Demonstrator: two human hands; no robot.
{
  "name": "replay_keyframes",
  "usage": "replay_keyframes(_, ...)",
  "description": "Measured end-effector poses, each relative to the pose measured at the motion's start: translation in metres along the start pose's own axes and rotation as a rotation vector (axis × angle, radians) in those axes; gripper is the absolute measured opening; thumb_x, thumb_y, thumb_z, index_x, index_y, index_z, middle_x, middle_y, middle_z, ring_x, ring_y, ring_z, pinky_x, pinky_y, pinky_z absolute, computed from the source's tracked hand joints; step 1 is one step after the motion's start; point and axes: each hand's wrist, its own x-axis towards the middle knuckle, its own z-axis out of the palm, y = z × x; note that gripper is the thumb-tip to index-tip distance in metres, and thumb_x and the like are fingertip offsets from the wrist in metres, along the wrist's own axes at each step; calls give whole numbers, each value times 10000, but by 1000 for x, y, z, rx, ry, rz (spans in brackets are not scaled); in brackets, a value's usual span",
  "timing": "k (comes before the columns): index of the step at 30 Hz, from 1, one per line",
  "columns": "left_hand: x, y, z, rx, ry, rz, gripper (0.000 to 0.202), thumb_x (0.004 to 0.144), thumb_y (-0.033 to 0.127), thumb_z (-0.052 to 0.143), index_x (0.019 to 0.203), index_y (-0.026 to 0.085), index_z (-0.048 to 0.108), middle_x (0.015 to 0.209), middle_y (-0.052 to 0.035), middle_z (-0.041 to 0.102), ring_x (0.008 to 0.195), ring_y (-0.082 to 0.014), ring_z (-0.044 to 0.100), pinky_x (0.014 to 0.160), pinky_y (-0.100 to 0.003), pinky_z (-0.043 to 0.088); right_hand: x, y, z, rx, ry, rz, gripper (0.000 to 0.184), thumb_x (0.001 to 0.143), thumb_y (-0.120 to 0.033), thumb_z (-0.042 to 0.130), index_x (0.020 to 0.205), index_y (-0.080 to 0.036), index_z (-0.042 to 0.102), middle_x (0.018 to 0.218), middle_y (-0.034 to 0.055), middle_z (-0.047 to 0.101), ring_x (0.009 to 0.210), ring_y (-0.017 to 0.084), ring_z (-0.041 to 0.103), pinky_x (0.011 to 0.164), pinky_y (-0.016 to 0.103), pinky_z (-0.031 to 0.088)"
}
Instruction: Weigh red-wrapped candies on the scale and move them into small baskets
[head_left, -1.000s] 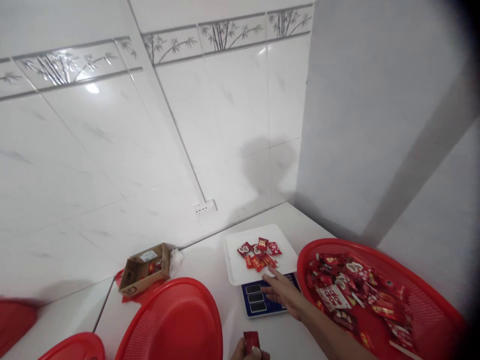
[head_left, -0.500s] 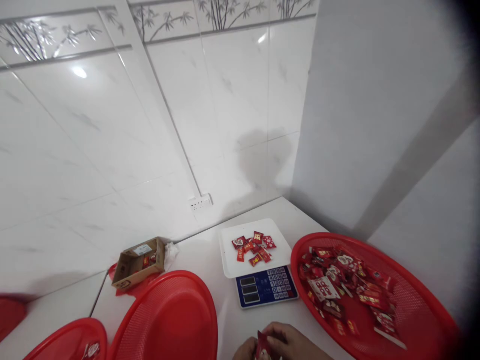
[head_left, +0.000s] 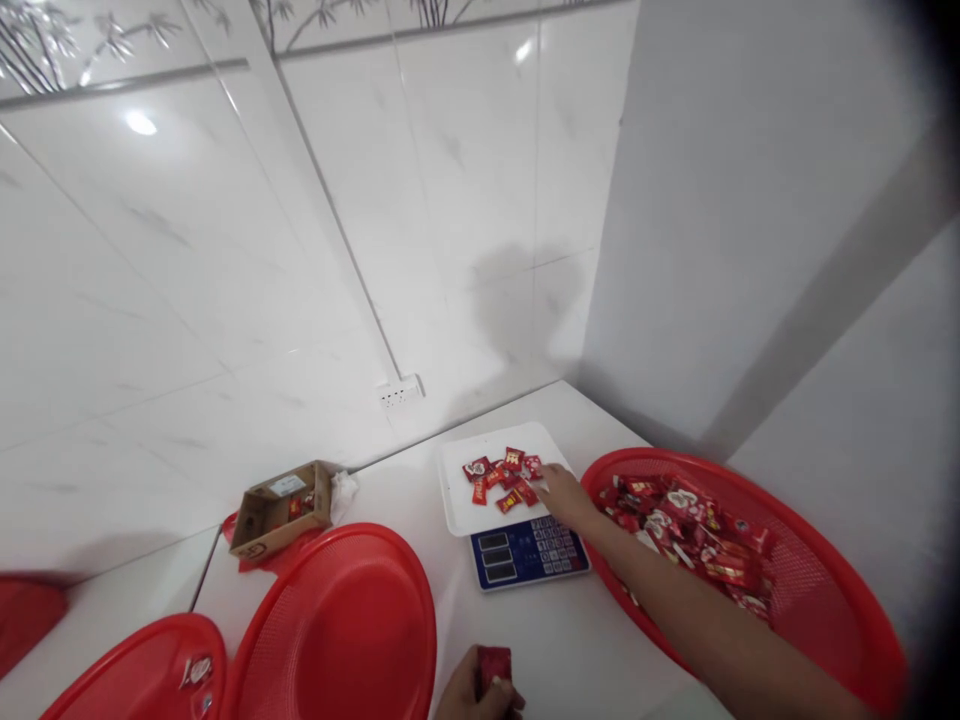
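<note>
At the bottom centre my left hand (head_left: pixel 478 690) is closed around a small red packet (head_left: pixel 495 662), which stands up between thumb and fingers. My right hand (head_left: pixel 561 492) reaches over the white weighing tray (head_left: pixel 463 512), fingers and thumb spread at the right side of some red wrapped candies (head_left: pixel 510 477). Its fingertips are at the candies; whether one is gripped is hard to see. Below the tray shows the scale's blue keypad panel (head_left: pixel 529 555). My right forearm crosses a large red basket (head_left: pixel 825 600) holding many red-wrapped candies (head_left: pixel 720 540), covering some of them.
A deep red basket (head_left: pixel 352 620) stands left of centre. Beside it, another red basket (head_left: pixel 150 660) holds a few wrapped pieces. Near the wall, a cardboard box (head_left: pixel 281 510) with red packets rests on red plastic. A power socket (head_left: pixel 400 392) is on the tiled wall.
My right hand has left the red packet and moved up to the candies on the weighing tray. My left hand keeps the packet, slightly further left. The view has tilted a little downward.
</note>
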Motion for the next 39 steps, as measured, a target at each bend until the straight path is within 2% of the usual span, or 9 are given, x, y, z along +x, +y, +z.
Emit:
replay_keyframes(8, -18, -15, -19, -145, 139, -57, 562, 485, 613, 688, 761, 166, 487, 666, -29, 597, 571, -125, 537, 528, -250, 362, 34, 1, 23, -22, -26, 97, 379, 780, -226, 515, 1150, -147, 531, 1149, 163, 515, 982, 236, 535, 822, 289, 364)
replay_keyframes(15, -11, -5, -17, -189, 122, -95, 529, 499, 551, 721, 772, 156, 500, 686, -29, 612, 596, -127, 555, 548, -251, 375, 35, 14, 8, 66, 55, 156, 403, 725, -99, 472, 1114, -118, 575, 1101, 150, 568, 1016, 231, 522, 866, 295, 368)
replay_keyframes(20, 5, 12, -4, -387, 49, -156, 642, 475, 471, 779, 969, 159, 514, 758, -41, 638, 671, -146, 593, 623, -271, 415, -32, -13, 5, 386, 48, 0, 376, 765, -241, 460, 1114, -158, 569, 1110, 95, 589, 958, 196, 551, 849, 299, 419)
replay_keyframes(23, 15, 20, 5, -592, 8, -180, 600, 534, 443, 766, 1015, 189, 515, 847, -40, 648, 744, -146, 607, 673, -268, 428, -101, -46, 14, 696, -204, -228, 345, 739, -223, 497, 1070, -192, 588, 1089, 81, 595, 971, 199, 542, 828, 309, 437)
replay_keyframes(25, 20, 24, 10, -711, -40, -167, 544, 577, 442, 744, 1017, 212, 524, 854, -25, 652, 762, -144, 609, 653, -247, 427, -138, -65, 18, 741, -344, -237, 368, 700, -193, 545, 1066, -198, 586, 1088, 76, 596, 943, 198, 549, 798, 307, 450)
replay_keyframes(28, 23, 27, 14, -788, -74, -157, 470, 626, 397, 725, 1015, 217, 531, 804, -17, 659, 755, -151, 617, 600, -221, 417, -157, -77, 20, 759, -433, -269, 365, 647, -167, 599, 1010, -196, 607, 1021, 50, 622, 929, 193, 551, 819, 300, 437)
replay_keyframes(32, 18, 33, 13, -717, 84, -254, 416, 714, 368, 657, 1069, 224, 495, 859, -27, 668, 724, -151, 642, 591, -229, 447, -119, -57, 20, 696, -362, -160, 294, 764, -268, 497, 1025, -186, 604, 965, 57, 643, 796, 173, 583, 732, 296, 458)
replay_keyframes(36, 12, 33, 6, -696, 221, -303, 411, 733, 326, 644, 1089, 236, 459, 754, -1, 665, 641, -145, 650, 519, -208, 443, -53, -21, 24, 296, -54, -6, 343, 797, -246, 450, 1104, -148, 564, 1128, 109, 587, 1014, 217, 523, 884, 330, 378)
replay_keyframes(39, 8, 25, -3, -714, 234, -323, 424, 714, 305, 667, 1078, 233, 462, 725, 2, 666, 637, -152, 656, 514, -211, 452, -17, -5, 28, 90, -8, 44, 360, 801, -235, 459, 1138, -140, 542, 1163, 123, 563, 1084, 228, 476, 897, 303, 345)
